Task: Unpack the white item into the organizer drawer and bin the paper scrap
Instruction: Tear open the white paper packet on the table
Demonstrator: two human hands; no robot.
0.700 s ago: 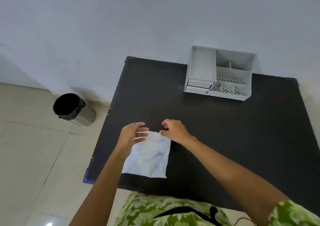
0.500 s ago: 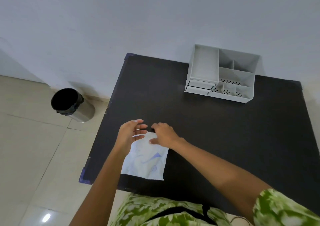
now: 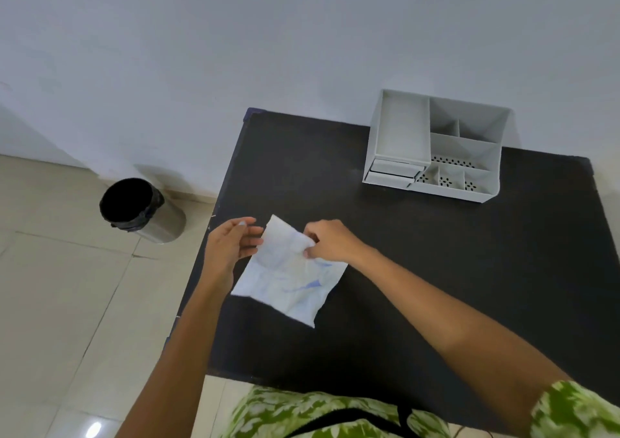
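Pinching crinkled white packet (image 3: 288, 276), right hand (image 3: 330, 241), matte black table (image 3: 436, 269)

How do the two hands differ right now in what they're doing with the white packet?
The right hand pinches the white packet at its upper edge, fingers curled shut on it; the left hand is open, fingers extended beside the packet's left edge. Whether the left touches it is unclear. The right reaches from the right side; the left from below-left. Both are bare and hover over the black table.
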